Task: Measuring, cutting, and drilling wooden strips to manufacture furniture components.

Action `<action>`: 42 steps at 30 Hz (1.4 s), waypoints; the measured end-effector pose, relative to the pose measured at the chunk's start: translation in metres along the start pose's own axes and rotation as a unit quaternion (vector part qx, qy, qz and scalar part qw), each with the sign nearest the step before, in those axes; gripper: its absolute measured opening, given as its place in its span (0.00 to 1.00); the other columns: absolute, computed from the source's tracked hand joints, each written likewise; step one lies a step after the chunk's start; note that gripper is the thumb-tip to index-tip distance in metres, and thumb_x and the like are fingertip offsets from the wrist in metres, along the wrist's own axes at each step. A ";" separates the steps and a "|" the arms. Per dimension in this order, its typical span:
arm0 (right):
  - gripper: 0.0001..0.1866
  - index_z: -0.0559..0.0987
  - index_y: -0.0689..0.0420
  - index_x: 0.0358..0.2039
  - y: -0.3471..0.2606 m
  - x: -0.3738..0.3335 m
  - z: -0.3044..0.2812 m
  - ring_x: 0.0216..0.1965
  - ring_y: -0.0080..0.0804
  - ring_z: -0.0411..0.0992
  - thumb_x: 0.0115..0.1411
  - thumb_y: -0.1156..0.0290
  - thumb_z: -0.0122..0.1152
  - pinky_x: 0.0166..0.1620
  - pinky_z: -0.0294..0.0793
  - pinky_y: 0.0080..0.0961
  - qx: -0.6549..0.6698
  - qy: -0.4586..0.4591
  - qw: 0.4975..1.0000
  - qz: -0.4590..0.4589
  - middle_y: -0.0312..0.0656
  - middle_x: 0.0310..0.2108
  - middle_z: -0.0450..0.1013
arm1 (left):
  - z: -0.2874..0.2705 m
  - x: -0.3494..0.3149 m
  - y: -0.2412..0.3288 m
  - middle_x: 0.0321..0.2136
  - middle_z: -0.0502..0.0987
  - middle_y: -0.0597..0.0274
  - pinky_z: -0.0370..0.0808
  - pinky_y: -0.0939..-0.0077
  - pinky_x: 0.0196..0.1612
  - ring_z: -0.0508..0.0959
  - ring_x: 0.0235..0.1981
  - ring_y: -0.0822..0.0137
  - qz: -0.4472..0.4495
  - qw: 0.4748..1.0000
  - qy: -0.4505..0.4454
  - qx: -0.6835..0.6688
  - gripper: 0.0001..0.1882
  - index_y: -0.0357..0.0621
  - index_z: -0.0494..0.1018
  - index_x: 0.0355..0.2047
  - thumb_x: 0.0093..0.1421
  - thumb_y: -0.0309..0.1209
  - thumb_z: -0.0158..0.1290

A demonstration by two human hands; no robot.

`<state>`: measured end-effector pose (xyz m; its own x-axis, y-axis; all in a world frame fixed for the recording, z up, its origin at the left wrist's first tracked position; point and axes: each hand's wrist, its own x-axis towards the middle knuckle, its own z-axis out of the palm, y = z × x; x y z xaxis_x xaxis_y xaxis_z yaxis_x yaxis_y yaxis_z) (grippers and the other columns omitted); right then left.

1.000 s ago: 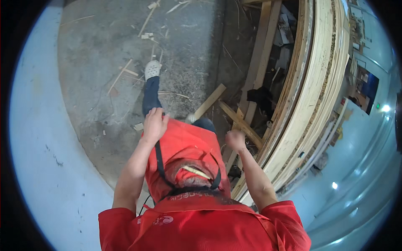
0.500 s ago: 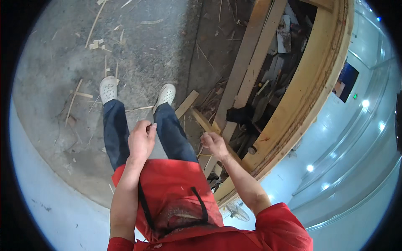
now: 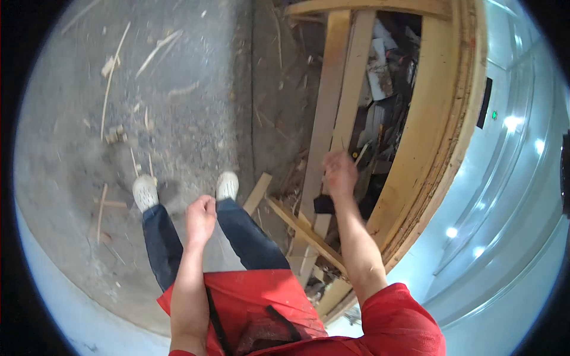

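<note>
Planks (image 3: 330, 113), two pale ones side by side, lean up from the foot of a wooden frame (image 3: 436, 136) toward the top of the view, just ahead of the right hand (image 3: 339, 173). Right hand now raised higher and further forward than half a second ago, blurred, hovering over the lower part of the planks; fingers loosely curled, holding nothing that can be made out, contact with the wood not clear. Left hand (image 3: 200, 216) closed in a loose fist over the legs, holding nothing, much as before, though shifted a little right. Feet now set closer together than earlier: both white shoes (image 3: 145, 191) on the concrete floor (image 3: 89, 118), the left one no longer stepped out ahead. View turned, so the frame fills more of the right side.

Frame curved by the lens, its thick pale rim bowing round a dark hollow. Inside the hollow: jumbled offcuts, grey and white scraps, a dark lump near the right hand, too cluttered to sort further. Thinner slat (image 3: 303, 228) lies slantwise across the foot of the planks; short board (image 3: 257, 193) rests just beside the right shoe. Splinters and shavings scattered over the floor.
</note>
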<state>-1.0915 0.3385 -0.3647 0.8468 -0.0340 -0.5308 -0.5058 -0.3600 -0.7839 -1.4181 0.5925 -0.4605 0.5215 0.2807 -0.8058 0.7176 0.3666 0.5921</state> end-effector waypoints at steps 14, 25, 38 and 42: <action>0.31 0.63 0.62 0.67 -0.174 0.319 0.064 0.62 0.47 0.70 0.74 0.52 0.52 0.66 0.74 0.43 0.504 0.046 0.838 -0.203 0.54 0.64 0.65 | -0.061 0.096 0.057 0.26 0.79 0.42 0.76 0.58 0.37 0.81 0.30 0.47 0.198 0.951 0.109 0.212 0.11 0.35 0.77 0.38 0.69 0.33 0.54; 0.28 0.69 0.60 0.61 -0.188 0.347 0.073 0.58 0.46 0.73 0.72 0.52 0.55 0.64 0.75 0.44 0.557 0.015 0.807 -0.195 0.51 0.57 0.70 | -0.049 0.096 0.090 0.20 0.76 0.50 0.74 0.60 0.33 0.77 0.23 0.53 0.233 0.921 0.135 0.282 0.09 0.36 0.78 0.38 0.65 0.31 0.58; 0.24 0.76 0.58 0.54 -0.173 0.278 0.074 0.53 0.45 0.76 0.70 0.52 0.60 0.62 0.76 0.46 0.574 -0.050 0.801 -0.165 0.47 0.47 0.76 | -0.037 0.090 0.082 0.25 0.81 0.46 0.77 0.60 0.36 0.83 0.29 0.50 0.211 0.947 0.054 0.235 0.09 0.36 0.79 0.39 0.65 0.31 0.57; 0.22 0.79 0.57 0.52 -0.147 0.181 0.108 0.51 0.45 0.77 0.69 0.52 0.61 0.61 0.77 0.46 0.563 -0.151 0.805 -0.106 0.46 0.44 0.78 | -0.036 0.097 0.070 0.25 0.80 0.45 0.77 0.58 0.36 0.83 0.30 0.46 0.241 0.929 0.046 0.278 0.09 0.38 0.79 0.38 0.66 0.32 0.57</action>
<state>-0.8820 0.4855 -0.3802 0.9413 0.2069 -0.2668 -0.3274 0.7525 -0.5714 -1.3340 0.6773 -0.4964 0.8213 0.3766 -0.4285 0.5509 -0.3283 0.7673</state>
